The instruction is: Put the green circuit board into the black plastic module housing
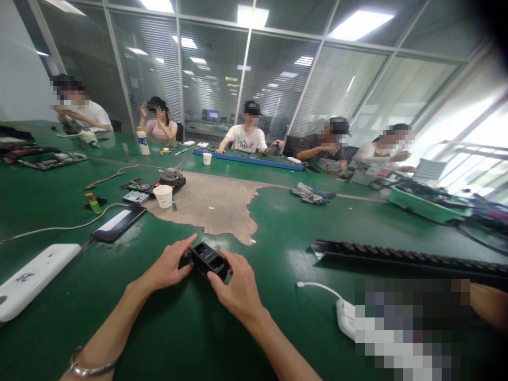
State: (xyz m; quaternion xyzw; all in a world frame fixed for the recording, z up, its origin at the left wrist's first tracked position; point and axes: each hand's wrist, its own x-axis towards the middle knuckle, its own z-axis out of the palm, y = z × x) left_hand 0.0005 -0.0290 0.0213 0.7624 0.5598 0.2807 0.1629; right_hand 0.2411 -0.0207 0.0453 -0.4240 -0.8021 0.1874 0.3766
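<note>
A small black rectangular plastic housing (209,259) with openings in its upper face is between my hands, just above or on the green tabletop; I cannot tell which. My right hand (237,280) grips its right end, thumb at the near side and fingers behind. At the left end is my left hand (173,264), its thumb and fingers curved around that end, with a dark part between them. A metal bracelet (93,366) circles my left wrist. Beyond the housing lies a worn brown patch (214,203) of the tabletop.
To the left are a phone (119,222), a white power bank (37,280), a paper cup (163,196) and a small bottle (93,202). Rightward lie a long black rail (400,256), gloves (311,193), a white cable (319,287) and a green basket (428,206). Several people sit across the table.
</note>
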